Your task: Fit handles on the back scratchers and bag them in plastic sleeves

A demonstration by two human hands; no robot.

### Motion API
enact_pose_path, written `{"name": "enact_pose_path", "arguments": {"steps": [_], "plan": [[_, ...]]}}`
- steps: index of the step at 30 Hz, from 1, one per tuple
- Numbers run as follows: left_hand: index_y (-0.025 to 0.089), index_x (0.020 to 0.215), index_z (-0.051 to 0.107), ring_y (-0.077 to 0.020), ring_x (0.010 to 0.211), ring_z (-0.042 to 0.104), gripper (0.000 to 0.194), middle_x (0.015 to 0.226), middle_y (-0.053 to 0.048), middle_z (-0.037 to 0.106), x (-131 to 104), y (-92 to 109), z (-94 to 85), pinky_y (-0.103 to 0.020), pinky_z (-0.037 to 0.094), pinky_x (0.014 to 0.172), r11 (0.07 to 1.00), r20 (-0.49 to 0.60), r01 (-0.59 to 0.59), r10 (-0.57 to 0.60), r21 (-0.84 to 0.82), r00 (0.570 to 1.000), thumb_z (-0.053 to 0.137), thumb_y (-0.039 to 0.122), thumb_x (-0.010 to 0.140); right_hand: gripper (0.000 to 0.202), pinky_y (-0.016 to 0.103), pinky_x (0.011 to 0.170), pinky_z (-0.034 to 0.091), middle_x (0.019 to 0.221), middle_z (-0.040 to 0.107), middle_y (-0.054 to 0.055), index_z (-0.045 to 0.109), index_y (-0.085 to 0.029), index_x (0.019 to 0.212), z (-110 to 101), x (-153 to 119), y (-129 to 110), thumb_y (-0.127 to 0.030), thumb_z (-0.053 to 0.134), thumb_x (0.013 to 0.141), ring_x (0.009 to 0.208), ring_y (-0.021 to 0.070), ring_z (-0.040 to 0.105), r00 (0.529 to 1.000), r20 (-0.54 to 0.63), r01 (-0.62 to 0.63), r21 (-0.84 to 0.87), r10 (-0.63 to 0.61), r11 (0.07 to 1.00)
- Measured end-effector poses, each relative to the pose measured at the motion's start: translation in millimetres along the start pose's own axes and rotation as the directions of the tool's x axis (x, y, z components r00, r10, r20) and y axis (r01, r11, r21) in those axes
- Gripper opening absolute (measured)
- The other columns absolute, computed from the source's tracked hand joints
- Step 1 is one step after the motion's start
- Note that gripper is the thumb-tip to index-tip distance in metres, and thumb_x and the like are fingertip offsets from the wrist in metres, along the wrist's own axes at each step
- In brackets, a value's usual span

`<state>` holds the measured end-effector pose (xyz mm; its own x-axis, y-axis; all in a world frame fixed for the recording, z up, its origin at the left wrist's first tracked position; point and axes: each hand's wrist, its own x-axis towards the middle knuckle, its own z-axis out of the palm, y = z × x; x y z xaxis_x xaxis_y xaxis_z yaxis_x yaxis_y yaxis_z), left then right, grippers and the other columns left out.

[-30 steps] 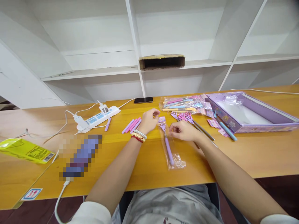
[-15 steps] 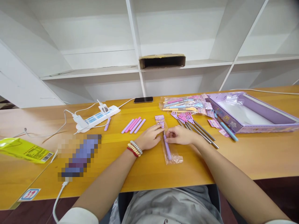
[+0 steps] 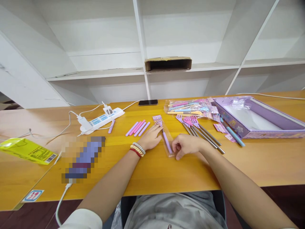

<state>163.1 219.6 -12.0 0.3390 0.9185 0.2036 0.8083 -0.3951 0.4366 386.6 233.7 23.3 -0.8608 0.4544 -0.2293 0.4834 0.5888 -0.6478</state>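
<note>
A person's bare hands met a lilac-handled scratcher (image 3: pixel 167 143) at the center of the frame, where it lay at a slant on a wooden table (image 3: pixel 111 178) in a clear bag (image 3: pixel 169 136) topped by a pink card (image 3: pixel 157 119). The left hand (image 3: pixel 150 138) stretched its fingers over the scratcher's clawed head, gripping nothing that could be seen, probably to pin that end against the table. The right hand (image 3: pixel 187 146), apart from the left, was curled beside the handle's lower end, perhaps because the bag's loose plastic lay there; whether its fingertips pinched the film could not be told.

Left of center, four pink and lilac tubes (image 3: pixel 139 127) lay side by side, seemingly lined up for easy picking, while another lilac tube (image 3: pixel 111 126) rested against the white power strip (image 3: pixel 102 121). Right of center, metal-shafted scratchers (image 3: pixel 200 133) fanned out with their heads together, an arrangement that likely suited a reach by the right hand. Bagged scratchers (image 3: pixel 190 106) were heaped behind them, apparently grouped apart from the unwrapped ones. A blue-handled scratcher (image 3: pixel 234 136) lay just beside a purple box (image 3: pixel 269 133) at the right of the frame, its open top presumably turned up to give access. A dark phone (image 3: pixel 148 102) sat at the table's back edge.
</note>
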Motion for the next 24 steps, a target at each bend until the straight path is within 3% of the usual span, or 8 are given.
{"name": "enact_pose_path", "arguments": {"steps": [3, 8, 14, 19, 24], "plan": [[0.016, 0.131, 0.042, -0.022, 0.134, 0.024, 0.05, 0.143, -0.009, 0.031, -0.1, 2.5, -0.4, -0.039, 0.017, 0.111, 1.0, 0.017, 0.005, -0.006, 0.02, 1.0, 0.041, 0.023, 0.082, 0.022, 0.019, 0.049, 0.032, 0.063, 0.057, -0.003, 0.066, -0.016, 0.08, 1.1, -0.1, -3.3, -0.031, 0.069, 0.063, 0.053, 0.0072, 0.048, 0.997, -0.05, 0.052, -0.001, -0.052, 0.999], [0.015, 0.132, 0.041, -0.021, 0.133, 0.025, 0.05, 0.143, -0.01, 0.032, 0.1, 4.5, -1.8, -0.038, 0.017, 0.111, 0.999, 0.034, -0.002, 0.001, 0.042, 0.999, 0.04, 0.025, 0.083, 0.04, 0.019, 0.052, 0.034, 0.07, 0.058, -0.002, 0.064, -0.016, 0.085, 1.5, -0.6, -2.8, -0.037, 0.075, 0.053, 0.059, 0.0087, 0.048, 0.993, -0.088, 0.072, -0.015, -0.073, 0.997], [0.015, 0.131, 0.042, -0.0223, 0.133, 0.025, 0.049, 0.143, -0.01, 0.032, -0.8, 4.3, -0.1, -0.039, 0.017, 0.111, 0.999, 0.011, -0.004, 0.004, 0.037, 1.0, 0.041, 0.027, 0.084, 0.013, 0.019, 0.051, 0.034, 0.065, 0.059, -0.003, 0.061, -0.015, 0.069, 2.1, -1.1, -3.4, -0.022, 0.067, 0.062, 0.055, 0.0076, 0.048, 0.995, -0.054, 0.08, -0.018, -0.08, 0.997], [0.017, 0.134, 0.038, -0.0202, 0.134, 0.022, 0.05, 0.144, -0.007, 0.03, -0.9, 4.1, 1.8, -0.037, 0.016, 0.112, 0.995, 0.045, -0.061, 0.057, 0.083, 0.997, 0.037, 0.031, 0.086, 0.015, 0.019, 0.052, 0.036, 0.065, 0.061, -0.001, 0.063, -0.015, 0.075, -1.6, -4.8, -9.2, -0.029, 0.062, 0.069, 0.056, 0.0084, 0.05, 0.991, -0.11, 0.086, 0.054, -0.079, 0.995], [0.017, 0.134, 0.038, -0.0212, 0.133, 0.025, 0.05, 0.144, -0.008, 0.031, -1.2, 4.7, 2.3, -0.038, 0.019, 0.111, 0.993, 0.063, -0.069, 0.063, 0.097, 0.996, 0.036, 0.036, 0.087, 0.011, 0.019, 0.052, 0.035, 0.064, 0.063, 0.0, 0.064, -0.015, 0.074, 0.2, 0.4, -5.1, -0.025, 0.061, 0.069, 0.054, 0.0085, 0.05, 0.988, -0.149, 0.048, 0.019, -0.044, 0.999]]}}
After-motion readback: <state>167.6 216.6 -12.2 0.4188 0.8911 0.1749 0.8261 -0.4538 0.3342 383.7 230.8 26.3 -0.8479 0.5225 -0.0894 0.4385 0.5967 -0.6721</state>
